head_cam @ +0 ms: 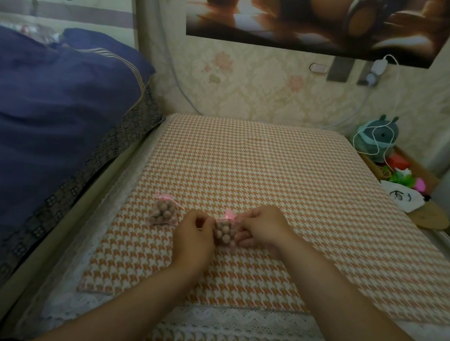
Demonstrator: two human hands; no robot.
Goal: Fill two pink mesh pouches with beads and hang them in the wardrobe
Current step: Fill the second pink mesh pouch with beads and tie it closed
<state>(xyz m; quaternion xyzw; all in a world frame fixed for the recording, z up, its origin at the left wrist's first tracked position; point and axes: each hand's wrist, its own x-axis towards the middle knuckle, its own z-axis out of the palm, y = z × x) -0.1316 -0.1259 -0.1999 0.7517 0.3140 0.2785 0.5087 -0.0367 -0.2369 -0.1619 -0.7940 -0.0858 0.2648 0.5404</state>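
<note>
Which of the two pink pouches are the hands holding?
The pouch on the right, gripped between the left hand and right hand; the other pouch lies untouched further left.

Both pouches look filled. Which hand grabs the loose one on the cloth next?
Left, probably. The left hand lies just beside the loose pouch; the right hand is beyond the held pouch, which both hands pinch near its ribbon.

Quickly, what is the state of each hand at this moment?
Left hand: fingers curled, pinching the bead-filled pouch near its tied top.
Right hand: fingers curled, pinching the same pouch from the other side.
</note>
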